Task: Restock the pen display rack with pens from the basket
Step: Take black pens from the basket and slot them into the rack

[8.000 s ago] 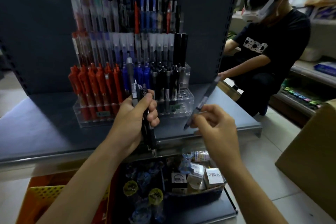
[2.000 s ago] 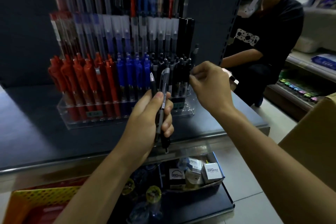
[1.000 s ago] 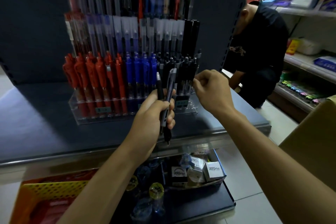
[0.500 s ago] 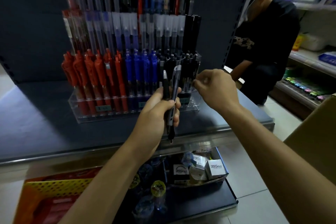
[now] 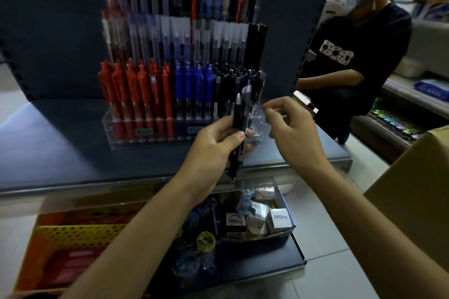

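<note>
Clear acrylic rack (image 5: 114, 138) on dark shelf (image 5: 60, 148), rows of red, blue, black pens (image 5: 184, 90) upright in it. Wide bare shelf left of rack; only a narrow strip right of rack before shelf's right edge and slotted post (image 5: 307, 39). Shelf's front edge just below both hands.

Left hand (image 5: 213, 150) in front of rack's right end, curled round two dark pens (image 5: 239, 119), upright, tips down past shelf edge. Right hand (image 5: 291, 133) just right of those, off the rack, fingers loosely curled, thumb and forefinger close, nothing seen between them. Small gap between the hands.

Yellow-orange basket (image 5: 73, 233) low, front-left of rack, under shelf edge; contents blurred. Tray (image 5: 289, 232) of small boxes low, front-right of rack. Cardboard box (image 5: 413, 189) far right of rack, beside right forearm. Another person (image 5: 352, 56) right of rack, behind post.

Versus half a second back: right hand then pinching at rack's right-end row, now pulled off it toward left hand. Left hand: same two pens, same grip. Eight seconds back: right hand carrying a pen, left hand with more pens.
</note>
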The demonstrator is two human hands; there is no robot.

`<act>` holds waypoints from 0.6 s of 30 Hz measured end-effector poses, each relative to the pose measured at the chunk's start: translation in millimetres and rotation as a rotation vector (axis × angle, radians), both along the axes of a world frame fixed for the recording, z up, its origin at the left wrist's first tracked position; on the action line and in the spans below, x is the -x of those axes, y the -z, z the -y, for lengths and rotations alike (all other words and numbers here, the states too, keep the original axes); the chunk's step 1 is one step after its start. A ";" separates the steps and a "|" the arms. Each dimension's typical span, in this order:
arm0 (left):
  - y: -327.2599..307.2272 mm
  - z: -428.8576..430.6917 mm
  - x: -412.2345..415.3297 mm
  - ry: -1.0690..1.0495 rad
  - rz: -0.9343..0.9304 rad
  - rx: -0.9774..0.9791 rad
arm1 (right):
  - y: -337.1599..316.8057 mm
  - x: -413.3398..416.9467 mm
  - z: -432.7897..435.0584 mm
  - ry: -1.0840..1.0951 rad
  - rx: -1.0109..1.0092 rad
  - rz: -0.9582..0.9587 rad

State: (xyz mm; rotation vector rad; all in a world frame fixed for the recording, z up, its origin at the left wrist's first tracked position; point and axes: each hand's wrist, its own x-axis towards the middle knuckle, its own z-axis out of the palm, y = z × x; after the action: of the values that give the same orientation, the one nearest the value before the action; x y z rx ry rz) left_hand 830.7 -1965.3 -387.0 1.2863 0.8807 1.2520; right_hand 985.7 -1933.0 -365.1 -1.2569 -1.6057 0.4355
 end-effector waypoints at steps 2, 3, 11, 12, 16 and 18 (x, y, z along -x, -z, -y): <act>-2.7 5.1 1.0 0.001 0.014 -0.011 | -6.6 6.1 11.6 -0.127 0.024 -0.021; -4.0 8.4 1.7 0.003 0.020 -0.015 | -8.1 9.0 16.4 -0.189 0.061 -0.020; -6.3 16.7 13.4 -0.022 -0.047 0.011 | 7.1 8.1 31.8 -0.235 0.058 0.068; -5.5 16.4 13.4 -0.026 -0.055 0.019 | 8.1 7.4 32.5 -0.226 0.052 0.060; -3.4 13.1 10.0 -0.049 -0.076 0.033 | 6.9 3.3 29.8 -0.211 0.099 0.004; -4.4 10.1 8.7 -0.057 -0.079 0.034 | 4.2 0.3 24.5 -0.203 0.123 -0.053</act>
State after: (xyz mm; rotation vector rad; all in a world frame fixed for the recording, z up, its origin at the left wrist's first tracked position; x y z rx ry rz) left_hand 822.0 -1975.4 -382.7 1.2989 0.9973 1.2318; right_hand 985.4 -1957.5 -369.3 -1.1672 -1.6893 0.6984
